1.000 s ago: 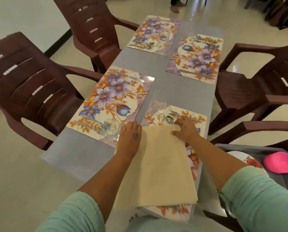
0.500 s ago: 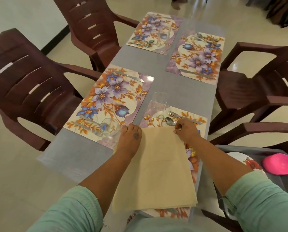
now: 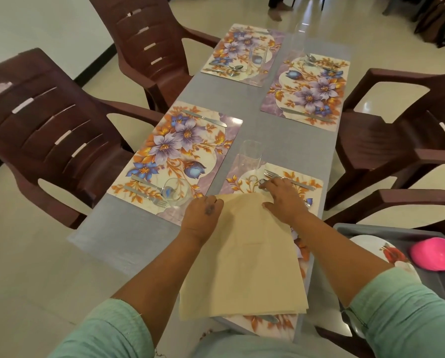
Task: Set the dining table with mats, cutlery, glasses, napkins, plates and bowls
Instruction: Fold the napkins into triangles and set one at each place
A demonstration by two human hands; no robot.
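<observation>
Both arms reach forward; left hand point(image 3: 202, 215) lies flat, palm down; right hand point(image 3: 283, 200) rests with fingers spread

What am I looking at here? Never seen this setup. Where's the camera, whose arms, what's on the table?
There is no robot: a person wears one wide-angle camera on the head, looking down at their own arms in green sleeves. The left hand and right hand both rest on the far edge of a cream napkin, which lies over the nearest placemat. Whether the fingers pinch the cloth is hard to tell. The grey table carries four floral mats with cutlery. A tall glass stands upright beyond the napkin; a second glass sits on the left near mat. At right, a grey tray holds a plate and a pink bowl. Brown chairs surround the table.
</observation>
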